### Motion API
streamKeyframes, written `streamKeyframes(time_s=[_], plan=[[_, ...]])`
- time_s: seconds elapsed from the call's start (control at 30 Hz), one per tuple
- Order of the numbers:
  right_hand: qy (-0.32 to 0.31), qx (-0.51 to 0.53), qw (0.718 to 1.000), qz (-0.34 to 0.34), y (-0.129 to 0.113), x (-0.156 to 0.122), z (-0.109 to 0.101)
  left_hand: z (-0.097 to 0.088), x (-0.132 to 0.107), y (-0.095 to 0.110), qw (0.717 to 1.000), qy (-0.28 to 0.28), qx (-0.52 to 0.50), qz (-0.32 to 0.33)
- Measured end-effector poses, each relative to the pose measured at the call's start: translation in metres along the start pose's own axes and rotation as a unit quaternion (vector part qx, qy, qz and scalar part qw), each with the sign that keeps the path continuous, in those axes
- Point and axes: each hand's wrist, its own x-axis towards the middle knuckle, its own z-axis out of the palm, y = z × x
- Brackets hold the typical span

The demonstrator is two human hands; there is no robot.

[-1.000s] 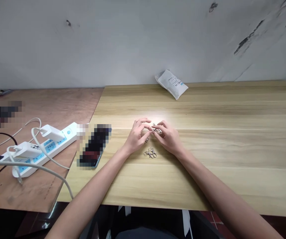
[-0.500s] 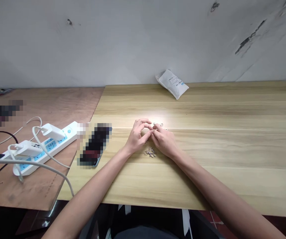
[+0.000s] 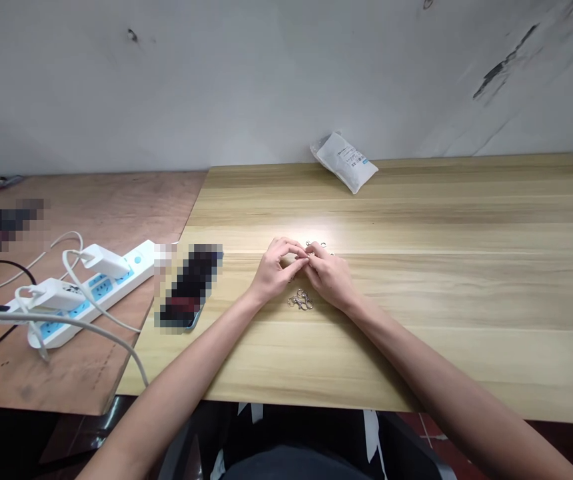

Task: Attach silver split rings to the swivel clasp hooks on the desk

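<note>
Clips [image 3: 300, 300] lie in a small heap on the worktop [image 3: 466, 280], just on the body's side of the hands; more metal bits [image 3: 323, 245] show beyond the right fingers; the left hand [image 3: 274, 270] and right hand [image 3: 330, 275] meet at the fingertips; how far each grip is closed, and on what, I cannot tell; a packet [image 3: 346, 163] lies farther back, near the wall [image 3: 246, 87].

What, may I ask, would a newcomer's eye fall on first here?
Probably the left hand and right hand, close together over the pale wooden table. Small metal clasps lie below them in the view, and a white power strip with chargers plugged in lies on the brown tabletop at left.
</note>
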Motion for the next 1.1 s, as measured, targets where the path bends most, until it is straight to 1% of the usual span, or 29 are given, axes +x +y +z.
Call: streamKeyframes(time_s=[0.1, 0.2, 0.27, 0.33, 0.43, 0.53, 0.7, 0.77, 0.83, 0.9, 0.93, 1.0, 1.1], plan=[[0.021, 0.018, 1.000, -0.010, 0.002, -0.001, 0.001, 0.000, 0.001, -0.002, 0.996, -0.008, -0.073, -0.044], [0.033, 0.029, 0.999, -0.019, 0.004, -0.001, 0.001, 0.000, 0.001, -0.007, 0.982, -0.015, -0.162, -0.092], [0.038, 0.037, 0.998, -0.028, 0.004, -0.001, 0.002, 0.001, 0.002, -0.010, 0.973, -0.013, -0.199, -0.120], [0.044, 0.044, 0.997, -0.036, 0.005, -0.001, 0.002, 0.001, 0.002, -0.014, 0.967, -0.012, -0.215, -0.136], [0.048, 0.053, 0.997, -0.039, 0.004, -0.002, 0.002, 0.001, 0.003, -0.017, 0.968, -0.015, -0.218, -0.127], [0.043, 0.072, 0.996, -0.041, 0.004, -0.002, -0.001, -0.004, 0.004, -0.017, 0.969, -0.013, -0.217, -0.119], [0.019, 0.163, 0.984, -0.069, 0.006, 0.001, -0.014, -0.018, 0.009, -0.017, 0.972, -0.031, -0.202, -0.117], [0.014, 0.209, 0.975, -0.071, 0.009, 0.003, -0.019, -0.022, 0.010, -0.017, 0.978, -0.039, -0.176, -0.106], [0.006, 0.251, 0.966, -0.060, 0.012, 0.005, -0.021, -0.025, 0.011, -0.016, 0.989, -0.038, -0.116, -0.079], [-0.003, 0.286, 0.957, -0.041, 0.016, 0.007, -0.022, -0.027, 0.011, -0.015, 0.999, -0.033, -0.011, -0.022], [-0.008, 0.299, 0.954, -0.031, 0.018, 0.007, -0.021, -0.027, 0.011, -0.014, 0.998, -0.031, 0.053, 0.015], [-0.018, 0.319, 0.947, -0.021, 0.021, 0.009, -0.019, -0.027, 0.010, -0.012, 0.980, -0.028, 0.179, 0.086], [-0.026, 0.320, 0.947, -0.029, 0.021, 0.009, -0.017, -0.026, 0.010, -0.010, 0.934, -0.031, 0.317, 0.164]])
